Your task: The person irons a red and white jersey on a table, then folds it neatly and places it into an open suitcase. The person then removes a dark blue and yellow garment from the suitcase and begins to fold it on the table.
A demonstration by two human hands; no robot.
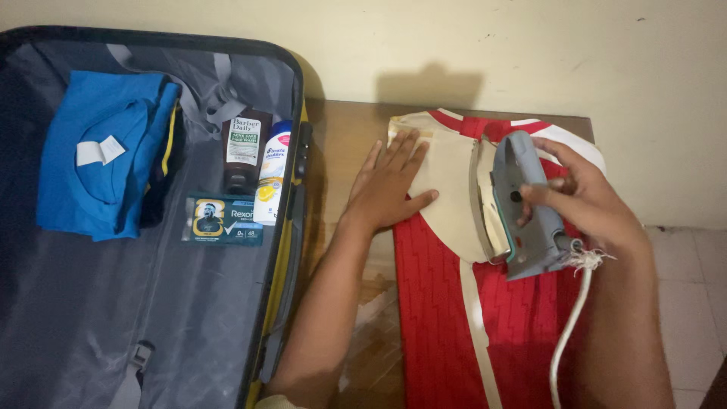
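Observation:
A red and cream shirt (447, 303) lies spread on a small wooden table (341, 136). My left hand (390, 185) rests flat, fingers apart, on the shirt's cream upper part. My right hand (587, 201) grips the handle of a grey clothes iron (526, 220), which is tilted on its edge over the shirt. The iron's white cord (568, 333) trails down toward me.
An open suitcase (151, 303) with grey lining lies to the left, touching the table. Inside are folded blue clothes (98, 151), a dark tube (244, 148), a white bottle (271, 174) and a small green box (222, 220). A cream wall (530, 53) stands behind; tiled floor (693, 303) is at right.

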